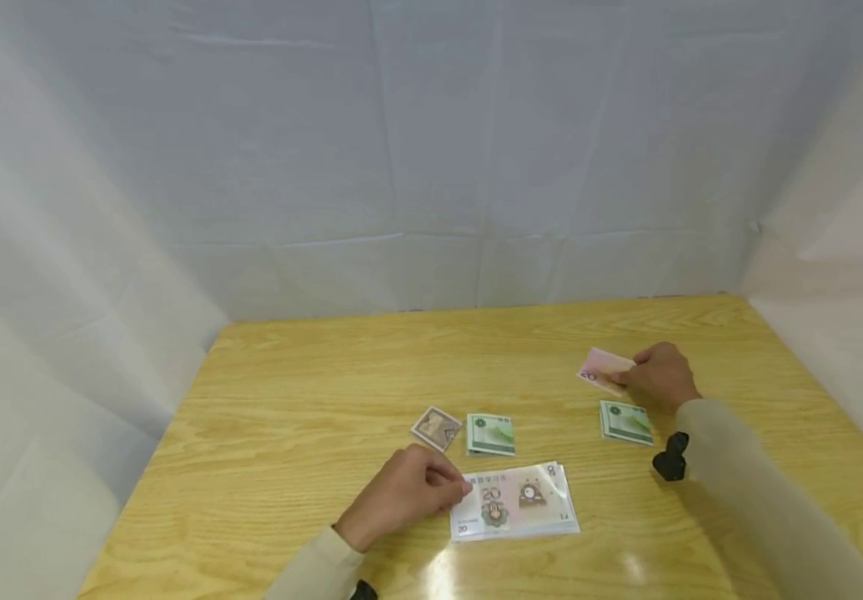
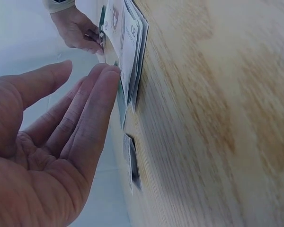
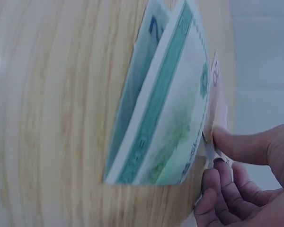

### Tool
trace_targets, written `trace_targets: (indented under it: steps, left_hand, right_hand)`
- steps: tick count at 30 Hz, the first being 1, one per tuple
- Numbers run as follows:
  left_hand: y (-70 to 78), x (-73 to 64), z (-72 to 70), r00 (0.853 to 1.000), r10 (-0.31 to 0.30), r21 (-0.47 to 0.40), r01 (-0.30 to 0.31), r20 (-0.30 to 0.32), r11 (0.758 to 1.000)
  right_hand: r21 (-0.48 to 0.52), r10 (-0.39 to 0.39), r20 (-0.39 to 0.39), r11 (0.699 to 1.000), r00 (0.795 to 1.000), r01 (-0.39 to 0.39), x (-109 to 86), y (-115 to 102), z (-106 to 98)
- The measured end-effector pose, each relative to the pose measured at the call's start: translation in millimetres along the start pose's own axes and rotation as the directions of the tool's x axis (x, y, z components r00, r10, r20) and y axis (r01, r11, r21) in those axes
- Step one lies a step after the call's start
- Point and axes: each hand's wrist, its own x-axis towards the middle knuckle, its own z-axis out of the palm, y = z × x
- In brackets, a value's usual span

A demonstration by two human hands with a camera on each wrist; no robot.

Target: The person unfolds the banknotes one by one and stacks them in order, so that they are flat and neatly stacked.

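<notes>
My right hand (image 1: pixel 664 375) pinches a pink play banknote (image 1: pixel 600 367) marked 20 between thumb and fingers, at the right of the table. In the right wrist view, this pink banknote (image 3: pixel 217 101) is partly behind a folded green banknote (image 3: pixel 173 113). Front and centre lies a stack of pale banknotes (image 1: pixel 529 500), also marked 20. My left hand (image 1: pixel 408 487) is at the stack's left edge. The left wrist view shows its thumb apart from the loosely extended fingers (image 2: pixel 92 111), whose tips are by the edge of the stack (image 2: pixel 128 52).
Behind the stack lie a folded brown banknote (image 1: pixel 437 427) and a folded green banknote (image 1: pixel 490 435). Another folded green one (image 1: pixel 627 422) rests just in front of my right hand. White sheeting (image 1: pixel 431 167) hangs behind and beside the wooden table (image 1: pixel 288 400).
</notes>
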Motion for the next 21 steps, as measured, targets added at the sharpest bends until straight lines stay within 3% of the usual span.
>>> trace_targets:
  steps: [6, 12, 17, 21]
  left_hand:
    - [-0.8, 2.1, -1.1, 1.000, -0.010, -0.031, 0.011, 0.010, 0.999]
    - [-1.7, 4.8, -1.2, 1.000, -0.018, -0.078, 0.019, 0.015, 0.997]
    - [-2.1, 5.9, -1.2, 0.999, -0.036, -0.089, 0.034, -0.017, 0.995]
    - [-1.3, 8.3, -1.7, 0.997, -0.015, -0.101, 0.007, -0.073, 0.995]
  right_hand:
    - [0.061, 0.021, -0.033, 0.998, 0.999, -0.019, -1.7, -14, 7]
    - [0.206, -0.024, -0.053, 0.978, 0.998, 0.034, -1.2, -28, 10]
    - [0.336, -0.054, -0.014, 0.940, 0.998, 0.055, -9.2, -42, 12]
    - [0.400, -0.057, 0.043, 0.916, 0.997, 0.035, -21.4, -57, 17]
